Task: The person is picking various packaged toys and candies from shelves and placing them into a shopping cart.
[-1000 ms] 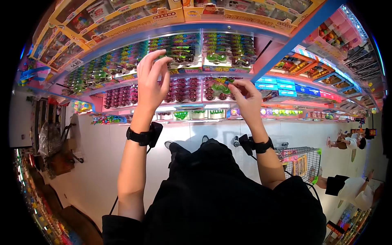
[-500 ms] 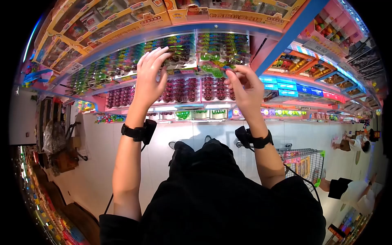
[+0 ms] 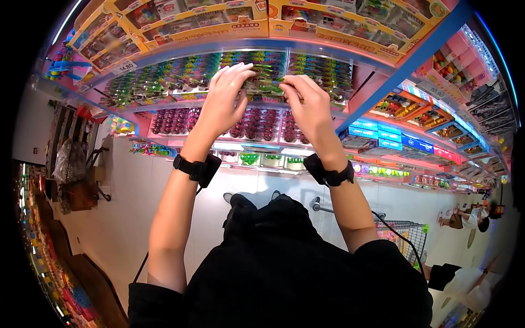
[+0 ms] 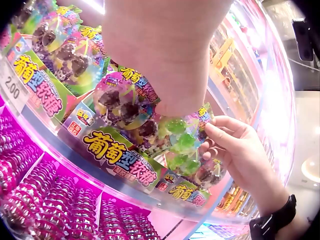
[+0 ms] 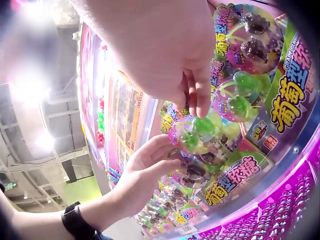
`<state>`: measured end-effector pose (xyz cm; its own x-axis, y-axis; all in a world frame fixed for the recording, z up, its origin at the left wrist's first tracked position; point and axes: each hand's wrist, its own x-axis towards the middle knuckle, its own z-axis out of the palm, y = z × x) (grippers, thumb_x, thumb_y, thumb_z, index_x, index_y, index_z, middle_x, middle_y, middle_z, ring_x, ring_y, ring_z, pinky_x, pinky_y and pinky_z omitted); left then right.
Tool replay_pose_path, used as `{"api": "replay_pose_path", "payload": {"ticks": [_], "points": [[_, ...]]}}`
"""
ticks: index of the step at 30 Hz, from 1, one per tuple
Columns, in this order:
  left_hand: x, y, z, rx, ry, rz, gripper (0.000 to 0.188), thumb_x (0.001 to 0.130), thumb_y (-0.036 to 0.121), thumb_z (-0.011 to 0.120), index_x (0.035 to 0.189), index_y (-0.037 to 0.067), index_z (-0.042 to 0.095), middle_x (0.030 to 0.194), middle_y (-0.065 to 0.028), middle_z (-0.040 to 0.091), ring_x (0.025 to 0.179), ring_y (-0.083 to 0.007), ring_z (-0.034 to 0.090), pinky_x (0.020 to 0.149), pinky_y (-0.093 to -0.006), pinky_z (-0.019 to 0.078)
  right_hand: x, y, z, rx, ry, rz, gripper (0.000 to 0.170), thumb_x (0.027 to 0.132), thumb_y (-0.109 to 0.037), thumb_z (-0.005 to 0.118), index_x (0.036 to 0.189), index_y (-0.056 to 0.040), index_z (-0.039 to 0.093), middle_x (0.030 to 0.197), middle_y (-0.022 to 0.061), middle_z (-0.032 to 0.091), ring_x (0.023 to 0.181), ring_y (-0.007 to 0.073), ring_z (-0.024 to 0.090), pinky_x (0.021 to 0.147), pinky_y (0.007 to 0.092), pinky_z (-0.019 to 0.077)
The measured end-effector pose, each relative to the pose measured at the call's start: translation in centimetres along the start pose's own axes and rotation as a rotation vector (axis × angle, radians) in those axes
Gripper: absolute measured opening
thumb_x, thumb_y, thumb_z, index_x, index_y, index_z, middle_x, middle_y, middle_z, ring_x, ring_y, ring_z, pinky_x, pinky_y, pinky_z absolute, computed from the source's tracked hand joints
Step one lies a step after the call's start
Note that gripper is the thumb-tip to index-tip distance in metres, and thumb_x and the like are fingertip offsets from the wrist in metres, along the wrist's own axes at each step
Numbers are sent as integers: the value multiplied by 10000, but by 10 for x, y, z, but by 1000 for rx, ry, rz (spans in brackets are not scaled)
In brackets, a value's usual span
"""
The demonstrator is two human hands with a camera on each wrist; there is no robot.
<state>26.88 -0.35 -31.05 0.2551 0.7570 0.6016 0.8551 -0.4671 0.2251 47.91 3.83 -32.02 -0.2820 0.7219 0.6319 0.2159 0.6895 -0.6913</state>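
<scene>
My right hand (image 3: 310, 106) pinches the edge of a clear grape gummy pack with green grapes (image 5: 200, 131) between thumb and fingers. That pack overlaps the front of a display box (image 4: 120, 162) on the upper shelf. My left hand (image 3: 225, 101) is just left of it, with its fingers extended over the row of packs. In the right wrist view, the left fingertips lie right at a pack with dark grapes (image 5: 195, 172). More dark-grape packs (image 4: 120, 102) stand in tight rows around both hands. Another green pack (image 5: 242, 97) stands in the neighbouring box.
Below sit trays of shiny pink-purple packs (image 3: 178, 120). Yellow toy boxes (image 3: 191, 27) line the shelf above. A blue shelf post (image 3: 402, 71) slants up at the right, with blue boxes (image 3: 377, 131) behind it. A wire shopping cart (image 3: 415, 235) and two people are at the right.
The right hand has brought the green grape pack leftward and up to the upper row, closer to the left hand. The left hand stays over the packs.
</scene>
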Motion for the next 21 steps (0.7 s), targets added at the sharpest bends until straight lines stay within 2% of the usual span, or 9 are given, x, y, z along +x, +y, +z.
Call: {"api": "replay_pose_path", "payload": {"ticks": [5,9,12,13,15,18,21], "points": [[-2,12,-2,15,134,72,471,765,-83,553,1223,25,546,1340,-153,549,1288,-341,485,1101,-492,351,0,7,13,-149,-23,-55,135,902,-62,636,1011,17,630,961,190,638,871,384,631,745,413,516],[-11,24,1,16,57,144,558,731,-133,559,1269,16,557,1369,-151,535,1292,-351,484,1074,-479,392,-3,2,14,-69,-4,16,127,902,-48,629,1010,19,630,969,184,631,884,382,628,758,419,513],[-16,30,11,-44,57,118,594,727,-144,551,1303,0,535,1384,-169,516,1292,-365,478,1081,-496,381,0,-8,12,-31,118,-40,117,889,-21,634,999,19,630,966,166,621,878,369,630,754,406,516],[-19,27,13,28,24,148,651,706,-102,563,1347,-40,473,1415,-198,464,1317,-361,450,1109,-485,360,-2,-7,12,-45,98,-69,118,884,-13,635,997,18,630,970,160,615,875,364,631,752,401,516],[-19,29,17,63,22,130,656,711,-100,559,1358,-49,456,1423,-206,453,1327,-368,440,1116,-484,354,-6,-1,11,-73,58,-130,121,873,3,638,993,16,630,978,147,604,871,354,633,749,393,518],[-20,32,22,72,26,97,663,718,-102,546,1370,-61,433,1441,-222,426,1343,-385,418,1127,-494,343,-6,3,15,-90,89,-152,125,851,38,657,972,10,648,971,131,592,841,284,640,727,346,522],[-22,33,25,45,38,62,652,719,-106,541,1361,-54,438,1440,-224,424,1343,-393,415,1130,-503,341,-7,5,22,-55,80,-111,125,845,53,644,962,10,649,980,126,582,853,291,637,728,347,520]]}}
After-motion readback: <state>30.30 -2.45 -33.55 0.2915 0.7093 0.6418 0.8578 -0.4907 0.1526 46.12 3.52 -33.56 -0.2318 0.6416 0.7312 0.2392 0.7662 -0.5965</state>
